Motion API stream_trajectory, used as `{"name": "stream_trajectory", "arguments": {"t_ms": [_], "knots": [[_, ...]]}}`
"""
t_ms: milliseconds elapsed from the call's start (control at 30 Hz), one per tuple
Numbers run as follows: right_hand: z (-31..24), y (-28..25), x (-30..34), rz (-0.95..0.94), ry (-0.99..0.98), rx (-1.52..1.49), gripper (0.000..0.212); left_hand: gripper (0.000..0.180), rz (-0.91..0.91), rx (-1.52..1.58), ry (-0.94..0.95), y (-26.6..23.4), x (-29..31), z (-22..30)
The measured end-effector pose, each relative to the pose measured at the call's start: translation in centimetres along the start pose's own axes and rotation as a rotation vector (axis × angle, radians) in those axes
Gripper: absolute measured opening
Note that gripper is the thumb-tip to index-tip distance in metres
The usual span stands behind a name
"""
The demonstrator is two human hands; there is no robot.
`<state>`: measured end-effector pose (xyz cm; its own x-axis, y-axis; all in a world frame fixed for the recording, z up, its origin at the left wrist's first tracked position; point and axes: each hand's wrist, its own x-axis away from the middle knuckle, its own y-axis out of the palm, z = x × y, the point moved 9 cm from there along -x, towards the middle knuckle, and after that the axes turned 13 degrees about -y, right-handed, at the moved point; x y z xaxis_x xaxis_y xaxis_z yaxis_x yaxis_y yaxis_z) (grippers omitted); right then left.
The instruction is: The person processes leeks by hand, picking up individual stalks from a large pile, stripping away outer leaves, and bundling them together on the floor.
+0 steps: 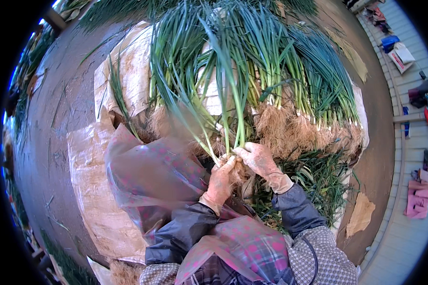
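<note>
A broad heap of green onions [266,71] spreads out, its long blue-green leaves pointing away from the person and its tangled, wiry tan roots facing them. Left of the heap lies a creased, woven tan sack [92,190]; on its near side, the person wears a glossy see-through plastic apron [252,242] with pink dots. Loose leaf scraps [313,187] lie limp and ribbon-like below the heap's right half. At the heap's near edge, the left hand [219,183] is closed round a few slim, smooth held stalks [239,114], while the right hand [260,164] seems to pinch their pale base, though the fingertips are partly hidden. The step looks like cleaning the root end; next, probably, the left grip should stay firm while the right strips downward. Fuzzy roots [241,173] dangle between the hands.
</note>
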<state>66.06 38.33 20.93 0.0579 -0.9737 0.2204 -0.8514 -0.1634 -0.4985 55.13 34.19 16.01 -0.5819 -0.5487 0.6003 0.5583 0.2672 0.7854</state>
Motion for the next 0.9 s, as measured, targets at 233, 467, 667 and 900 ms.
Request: {"name": "stream_trajectory", "arguments": {"t_ms": [233, 467, 667, 900], "knots": [[6.8, -3.7, -1.4, 0.406, 0.260, -0.292, 0.024, 0.023, 0.047, -0.104, -0.052, -0.5, 0.1, -0.6], [2.3, -2.4, -1.4, 0.067, 0.059, -0.781, 0.028, 0.029, -0.116, -0.025, -0.120, 0.8, 0.4, 0.1], [4.5, 1.1, 0.8, 0.068, 0.119, -0.918, 0.032, 0.026, -0.049, -0.148, -0.116, 1.8, 0.2, 0.1], [-3.4, -2.6, -1.4, -0.200, -0.346, 0.607, 0.068, 0.027, 0.167, -0.177, -0.022, -1.5, -0.7, -0.3]]}}
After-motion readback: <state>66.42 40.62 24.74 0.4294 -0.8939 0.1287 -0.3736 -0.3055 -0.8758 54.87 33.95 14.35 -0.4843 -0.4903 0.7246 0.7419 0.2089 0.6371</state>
